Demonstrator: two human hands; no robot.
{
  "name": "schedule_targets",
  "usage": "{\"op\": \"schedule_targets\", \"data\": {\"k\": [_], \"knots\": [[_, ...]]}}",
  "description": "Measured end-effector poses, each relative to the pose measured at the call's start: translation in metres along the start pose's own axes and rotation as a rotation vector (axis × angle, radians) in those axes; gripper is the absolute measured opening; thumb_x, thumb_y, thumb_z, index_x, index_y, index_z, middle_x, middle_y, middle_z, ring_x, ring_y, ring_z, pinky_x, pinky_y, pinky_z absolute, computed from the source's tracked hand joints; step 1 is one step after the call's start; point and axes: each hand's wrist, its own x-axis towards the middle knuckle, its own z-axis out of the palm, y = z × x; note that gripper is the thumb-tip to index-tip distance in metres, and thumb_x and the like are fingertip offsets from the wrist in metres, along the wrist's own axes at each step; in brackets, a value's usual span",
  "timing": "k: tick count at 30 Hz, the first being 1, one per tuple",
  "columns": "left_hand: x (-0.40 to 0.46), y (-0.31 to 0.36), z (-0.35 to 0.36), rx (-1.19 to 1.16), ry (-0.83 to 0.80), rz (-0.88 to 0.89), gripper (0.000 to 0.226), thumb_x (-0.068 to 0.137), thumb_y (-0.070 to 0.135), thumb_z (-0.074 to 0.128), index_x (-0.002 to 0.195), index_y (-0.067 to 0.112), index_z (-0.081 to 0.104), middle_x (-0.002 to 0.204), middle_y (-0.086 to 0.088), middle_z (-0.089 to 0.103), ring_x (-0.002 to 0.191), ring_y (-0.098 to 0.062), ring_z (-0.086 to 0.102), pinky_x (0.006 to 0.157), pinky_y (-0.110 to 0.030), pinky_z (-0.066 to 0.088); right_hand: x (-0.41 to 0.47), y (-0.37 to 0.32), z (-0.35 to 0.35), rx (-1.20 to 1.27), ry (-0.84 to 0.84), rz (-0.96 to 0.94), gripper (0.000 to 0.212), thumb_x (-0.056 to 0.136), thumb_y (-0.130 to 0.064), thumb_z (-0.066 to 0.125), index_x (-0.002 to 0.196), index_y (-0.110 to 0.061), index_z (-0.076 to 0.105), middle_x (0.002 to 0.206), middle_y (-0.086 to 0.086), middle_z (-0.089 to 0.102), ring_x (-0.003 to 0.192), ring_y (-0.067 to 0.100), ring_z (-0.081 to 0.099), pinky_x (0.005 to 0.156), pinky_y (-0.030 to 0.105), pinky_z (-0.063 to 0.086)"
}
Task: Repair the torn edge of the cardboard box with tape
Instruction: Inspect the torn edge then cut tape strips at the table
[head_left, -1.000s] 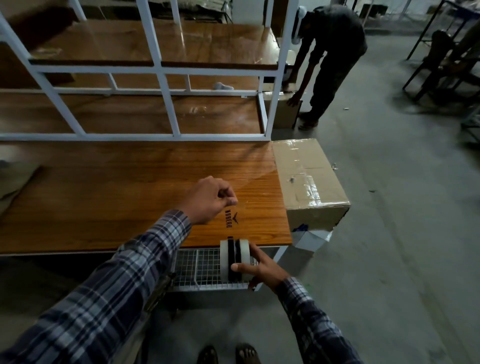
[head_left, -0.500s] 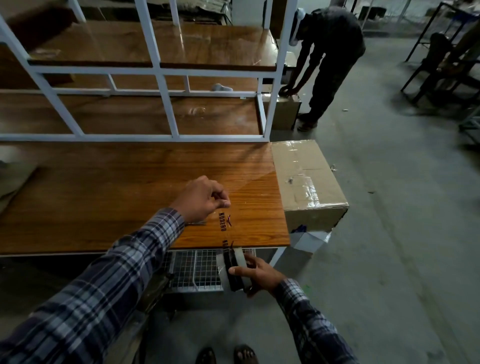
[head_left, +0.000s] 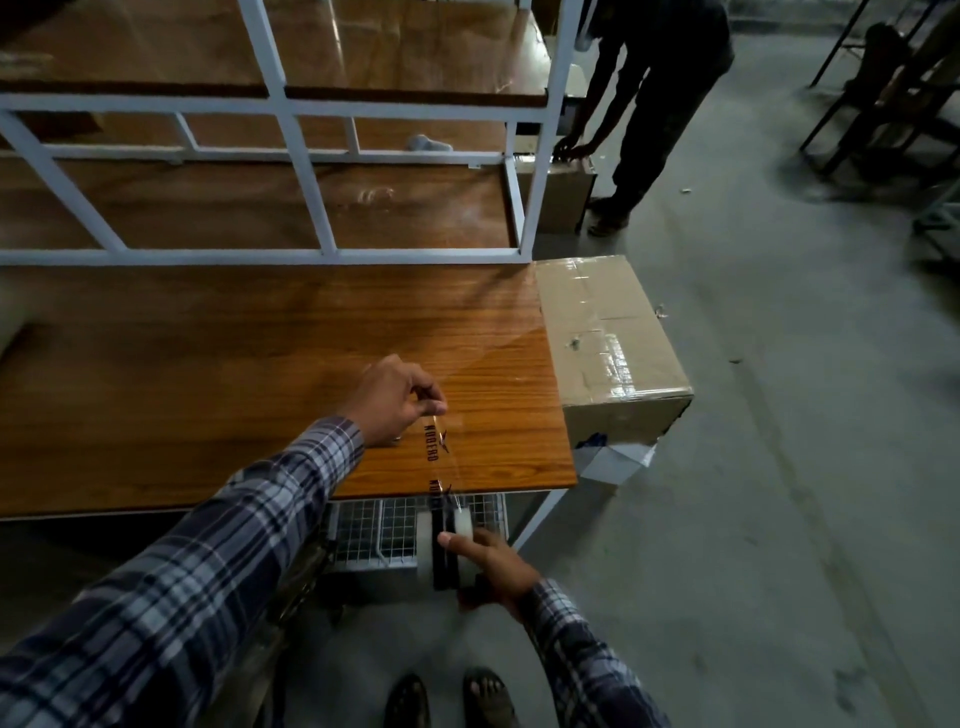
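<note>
Tape roll (head_left: 450, 543) is being gripped by the right hand (head_left: 491, 566) at 6 o'clock, below the table edge (head_left: 291, 501), while the left hand (head_left: 392, 400) is pinching the free end of the clear printed strip (head_left: 439, 454) stretched above it. Cardboard box (head_left: 613, 353) is standing at 3 o'clock, touching the table's right end, with torn white paper (head_left: 615, 460) showing under its near corner.

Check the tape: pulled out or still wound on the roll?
Pulled out. A clear printed strip stretches from the roll in the right hand up to the left hand's pinch, above the table.
</note>
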Motion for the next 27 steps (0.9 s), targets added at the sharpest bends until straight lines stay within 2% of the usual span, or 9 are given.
{"op": "schedule_targets", "data": {"k": [2,5,9,11,14,17,19,22,27], "knots": [[0.007,-0.005,0.005,-0.008,0.000,-0.009,0.008,0.086,0.040,0.079,0.090,0.033,0.077,0.091,0.019,0.065,0.096,-0.013,0.054,0.086,-0.041,0.047,0.005,-0.001,-0.001,0.012,0.028,0.011,0.101,0.063,-0.072,0.092,0.147,-0.028,0.056,0.146,0.006,0.060,0.126,0.034,0.064,0.078,0.047,0.066],[0.019,-0.011,0.014,-0.004,0.002,-0.006,0.010,0.085,0.038,0.080,0.092,0.031,0.078,0.090,0.021,0.061,0.093,-0.009,0.049,0.085,-0.038,0.044,0.014,-0.004,-0.004,0.025,0.064,0.037,0.112,0.060,-0.074,0.092,0.152,-0.026,0.049,0.148,0.008,0.057,0.126,0.036,0.063,0.075,0.045,0.066],[0.037,-0.022,0.027,-0.032,-0.002,0.008,0.011,0.086,0.036,0.080,0.093,0.027,0.079,0.086,0.023,0.060,0.082,0.007,0.042,0.085,-0.035,0.038,0.023,-0.010,-0.006,0.050,0.063,0.055,0.107,0.063,-0.073,0.091,0.151,-0.029,0.050,0.147,0.006,0.057,0.124,0.036,0.063,0.077,0.047,0.066],[0.046,-0.028,0.034,-0.050,-0.009,-0.003,0.010,0.086,0.035,0.080,0.093,0.027,0.079,0.085,0.024,0.059,0.083,0.009,0.041,0.083,-0.034,0.037,0.024,-0.016,-0.005,0.058,0.039,0.060,0.092,0.073,-0.068,0.087,0.149,-0.032,0.050,0.146,0.003,0.057,0.125,0.035,0.062,0.079,0.047,0.066],[0.057,-0.038,0.044,-0.053,-0.024,-0.021,0.008,0.086,0.034,0.081,0.091,0.029,0.079,0.087,0.023,0.061,0.083,0.009,0.040,0.083,-0.035,0.038,0.020,-0.024,-0.003,0.068,-0.001,0.080,0.046,0.091,-0.055,0.076,0.128,-0.038,0.054,0.128,-0.006,0.060,0.117,0.029,0.063,0.090,0.052,0.064],[0.064,-0.051,0.055,-0.066,-0.050,-0.032,0.005,0.085,0.034,0.082,0.088,0.030,0.080,0.085,0.025,0.064,0.081,0.012,0.043,0.092,-0.038,0.039,0.018,-0.030,-0.004,0.051,0.019,0.106,0.026,0.097,-0.047,0.072,0.113,-0.037,0.054,0.112,-0.010,0.059,0.101,0.022,0.064,0.091,0.052,0.063],[0.069,-0.058,0.062,-0.087,-0.062,-0.042,0.004,0.085,0.033,0.083,0.087,0.031,0.080,0.083,0.026,0.064,0.080,0.011,0.046,0.093,-0.038,0.040,0.025,-0.029,-0.004,0.055,0.042,0.122,0.032,0.095,-0.048,0.074,0.116,-0.035,0.054,0.110,-0.011,0.057,0.099,0.022,0.063,0.087,0.051,0.064],[0.075,-0.067,0.075,-0.082,-0.067,-0.058,0.004,0.086,0.035,0.082,0.089,0.033,0.080,0.085,0.024,0.064,0.086,-0.001,0.047,0.094,-0.042,0.041,0.037,-0.025,-0.004,0.065,0.055,0.143,0.063,0.088,-0.057,0.078,0.137,-0.030,0.050,0.121,-0.007,0.057,0.104,0.030,0.066,0.085,0.053,0.065],[0.080,-0.082,0.096,-0.101,-0.118,-0.046,0.004,0.088,0.036,0.079,0.088,0.037,0.075,0.090,0.023,0.067,0.091,-0.004,0.057,0.105,-0.051,0.044,0.046,-0.018,-0.009,0.055,0.038,0.158,0.065,0.088,-0.059,0.076,0.139,-0.025,0.056,0.121,-0.009,0.059,0.104,0.023,0.064,0.089,0.053,0.064]]}}
